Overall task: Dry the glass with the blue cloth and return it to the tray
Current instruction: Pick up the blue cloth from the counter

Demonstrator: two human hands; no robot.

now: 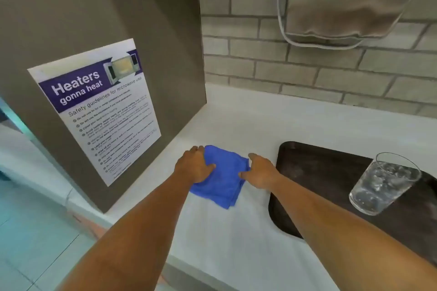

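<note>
White desk (pixel 236 231) below a grey brick wall, seen from above, with two bare hands on a folded blue cloth.

From the left: a grey cabinet side carries a microwave safety poster (pixel 94 111) headed "Heaters gonna heat". Beside it, the left hand (pixel 194 168) lies flat on the left part of the blue cloth (pixel 224 179), fingers spread and loose, gripping nothing. The right hand (pixel 260 171) rests at the cloth's right edge, fingers relaxed on the fabric, likewise not closed; both seem placed to gather the cloth. Further right, well apart from both hands, a clear drinking glass (pixel 383 184) stands upright on a dark brown tray (pixel 314 172), apparently wet inside, not yet picked up. A steel hand dryer (pixel 350 2) hangs on the wall above.
</note>
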